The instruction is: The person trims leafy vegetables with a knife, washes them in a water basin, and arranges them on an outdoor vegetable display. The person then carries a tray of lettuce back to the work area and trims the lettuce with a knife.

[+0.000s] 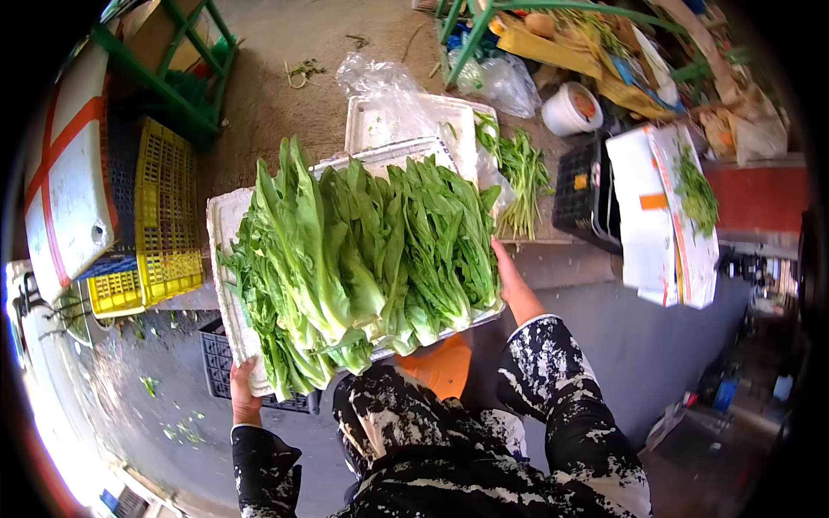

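A white foam tray piled with long green leafy vegetables is held in front of my body. My left hand grips its lower left edge, with the fingers partly hidden at the rim. At the right end, my right hand holds the tray's side, and its fingertips are hidden behind the leaves. The leaves lie in bunches, with their pale stem ends towards me.
Beyond the tray lie white foam lids with clear plastic and loose greens. Yellow crates stand left; a black crate, white bucket and white box stand right. An orange stool is below.
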